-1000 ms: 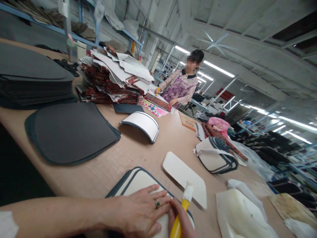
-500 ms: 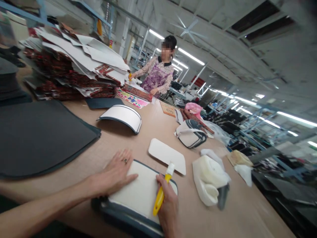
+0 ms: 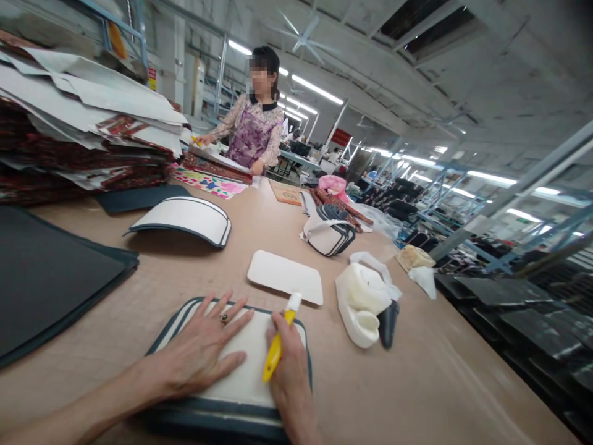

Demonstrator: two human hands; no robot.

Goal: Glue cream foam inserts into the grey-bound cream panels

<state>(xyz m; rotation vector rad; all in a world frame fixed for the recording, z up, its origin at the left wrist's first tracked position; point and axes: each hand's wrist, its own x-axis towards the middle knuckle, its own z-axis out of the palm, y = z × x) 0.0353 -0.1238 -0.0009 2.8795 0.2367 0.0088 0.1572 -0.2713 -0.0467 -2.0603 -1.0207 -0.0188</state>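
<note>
on the table, left hand fingers spread flat on white panel, right hand gripping yellow brush

Two hands, one yellow tool, one co-worker — one small white board.

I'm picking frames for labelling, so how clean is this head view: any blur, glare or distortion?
Head view: hands and yellow-handled tool sharp; table smears toward the right edge; ceiling strip lights blown out; shelving bows from wide-angle distortion.
</note>
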